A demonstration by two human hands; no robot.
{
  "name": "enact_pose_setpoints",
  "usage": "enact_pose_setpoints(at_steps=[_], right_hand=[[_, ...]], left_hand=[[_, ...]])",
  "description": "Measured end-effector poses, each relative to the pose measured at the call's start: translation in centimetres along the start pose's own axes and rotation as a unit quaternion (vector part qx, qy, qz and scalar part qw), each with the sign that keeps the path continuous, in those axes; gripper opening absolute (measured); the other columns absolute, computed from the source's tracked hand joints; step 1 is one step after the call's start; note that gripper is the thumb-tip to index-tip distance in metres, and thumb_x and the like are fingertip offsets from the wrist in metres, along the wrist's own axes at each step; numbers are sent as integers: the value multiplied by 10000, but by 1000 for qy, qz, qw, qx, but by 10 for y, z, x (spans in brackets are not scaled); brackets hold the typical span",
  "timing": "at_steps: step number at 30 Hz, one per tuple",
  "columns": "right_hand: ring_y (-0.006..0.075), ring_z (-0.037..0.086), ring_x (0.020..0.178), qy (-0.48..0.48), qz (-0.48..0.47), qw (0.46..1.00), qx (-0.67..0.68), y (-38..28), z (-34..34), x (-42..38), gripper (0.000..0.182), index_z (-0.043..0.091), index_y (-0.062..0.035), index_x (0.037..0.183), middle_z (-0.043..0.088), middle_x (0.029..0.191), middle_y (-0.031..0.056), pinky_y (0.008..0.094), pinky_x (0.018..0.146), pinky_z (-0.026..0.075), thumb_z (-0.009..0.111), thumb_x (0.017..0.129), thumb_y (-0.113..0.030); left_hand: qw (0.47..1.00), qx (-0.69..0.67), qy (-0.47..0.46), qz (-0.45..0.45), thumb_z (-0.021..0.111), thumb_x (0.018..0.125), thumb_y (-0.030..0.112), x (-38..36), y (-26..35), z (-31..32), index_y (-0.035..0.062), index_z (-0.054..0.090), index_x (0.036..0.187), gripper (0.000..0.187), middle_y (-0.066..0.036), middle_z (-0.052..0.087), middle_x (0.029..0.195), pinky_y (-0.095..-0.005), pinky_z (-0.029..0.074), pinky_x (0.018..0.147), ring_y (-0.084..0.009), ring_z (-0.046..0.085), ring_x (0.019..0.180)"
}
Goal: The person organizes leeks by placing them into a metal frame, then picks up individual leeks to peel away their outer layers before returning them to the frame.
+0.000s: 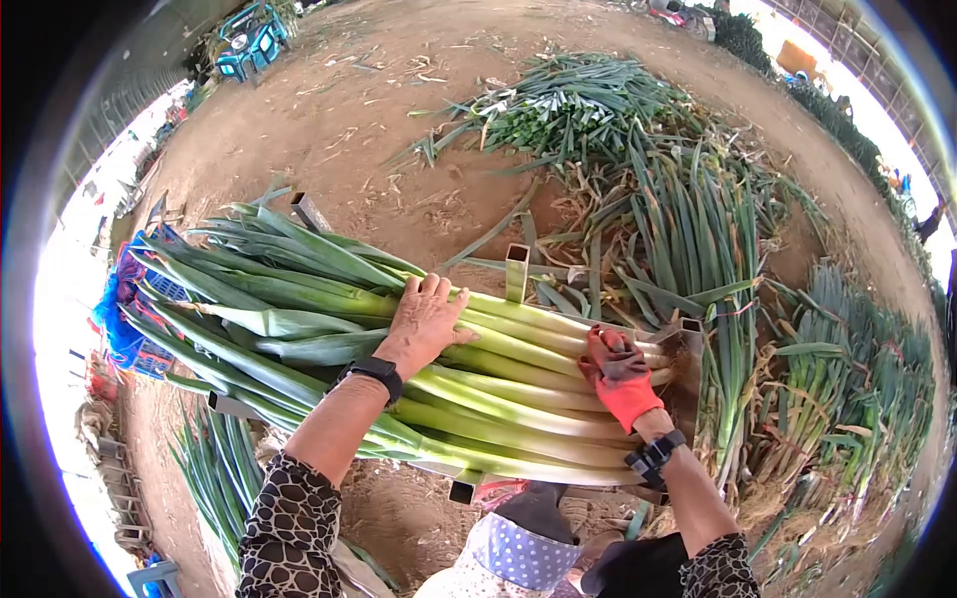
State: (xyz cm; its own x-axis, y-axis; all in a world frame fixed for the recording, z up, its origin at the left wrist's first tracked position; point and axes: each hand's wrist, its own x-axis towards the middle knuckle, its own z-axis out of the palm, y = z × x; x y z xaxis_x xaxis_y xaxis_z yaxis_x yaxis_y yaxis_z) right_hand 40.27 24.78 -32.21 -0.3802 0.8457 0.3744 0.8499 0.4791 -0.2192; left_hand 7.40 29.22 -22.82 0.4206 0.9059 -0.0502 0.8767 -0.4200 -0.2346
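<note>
Long leeks (518,399) lie side by side across a metal rack (516,274), leaves to the left and pale stalks to the right. My bare left hand (421,321) rests flat over the middle of the layer, thumb apart from the fingers, where green turns pale. Near the root end, my right hand (620,374) wears a red glove with dark, soiled fingers. Those fingers are curled over a pale stalk at the far side of the layer; their undersides are hidden. The roots sit by the rack's brownish end plate (688,384).
A heap of leeks (588,105) lies on the dirt floor ahead, with more piles (698,229) and rows (837,369) to the right. Loose leaves are strewn around. A blue crate (150,354) stands left of the leaf tips; a turquoise stool (252,42) is farther off.
</note>
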Motion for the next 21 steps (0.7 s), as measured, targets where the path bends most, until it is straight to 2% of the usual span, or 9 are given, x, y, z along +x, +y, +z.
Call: enact_pose_setpoints(at_steps=[1,5,8,10,12,14,15,18,21], right_hand=[[336,528,1112,-19,31,999,0,-3,-3,1,550,512,-56,1279,547,1182,141,444,940,411,668,828,-330],[336,525,1112,5,0,1000,-22,2,-1,2,566,518,-60,1279,572,1140,141,444,939,403,664,819,-356],[320,475,1175,-14,-22,999,-45,13,11,-2,570,519,-77,1283,531,1220,124,444,963,385,653,818,-376],[319,448,1200,17,-65,996,-62,22,25,-9,580,509,-79,1301,509,1244,121,456,986,371,631,828,-391],[336,457,1185,-29,-10,999,-24,14,16,-5,580,498,-70,1313,511,1242,136,472,988,376,602,846,-397],[354,476,1157,-2,-17,999,-48,14,17,-8,585,494,-57,1315,521,1225,158,485,973,390,606,842,-382],[370,496,1125,-25,-10,999,-28,16,17,-5,599,488,-48,1319,534,1198,172,493,963,399,620,827,-363],[378,504,1120,6,-20,998,-52,17,22,-9,599,485,-46,1323,541,1193,174,491,970,398,624,828,-353],[383,501,1149,-24,-14,999,-29,16,17,-5,596,475,-40,1333,539,1232,179,490,980,394,618,848,-356]], left_hand=[[1000,-3,8,4,569,816,639,1,-1,0,128,561,1325,722,-117,546,1127,-461,320,999,-270,443,1139],[999,25,13,20,575,816,630,0,1,3,126,576,1300,699,-124,559,1117,-446,345,960,-271,460,1125],[999,22,24,22,598,789,635,5,-2,8,109,600,1258,705,-135,563,1142,-440,346,939,-281,463,1129],[997,7,66,37,594,780,647,0,-6,14,95,612,1224,708,-145,568,1139,-436,339,937,-288,455,1136],[999,19,44,14,580,789,658,0,-1,13,109,582,1274,733,-164,554,1177,-471,327,970,-319,453,1153],[991,43,125,29,575,782,668,-9,-3,25,95,579,1262,747,-173,528,1193,-508,282,1022,-344,433,1168],[994,52,87,33,605,765,655,-17,-4,11,93,568,1270,756,-176,495,1229,-526,246,1055,-350,410,1184],[987,45,150,23,636,742,646,-51,-26,-12,96,552,1293,783,-166,480,1258,-519,243,1056,-343,396,1196],[986,131,95,-34,655,736,634,-105,-63,-47,98,524,1325,807,-143,487,1252,-500,275,1033,-319,411,1167]])
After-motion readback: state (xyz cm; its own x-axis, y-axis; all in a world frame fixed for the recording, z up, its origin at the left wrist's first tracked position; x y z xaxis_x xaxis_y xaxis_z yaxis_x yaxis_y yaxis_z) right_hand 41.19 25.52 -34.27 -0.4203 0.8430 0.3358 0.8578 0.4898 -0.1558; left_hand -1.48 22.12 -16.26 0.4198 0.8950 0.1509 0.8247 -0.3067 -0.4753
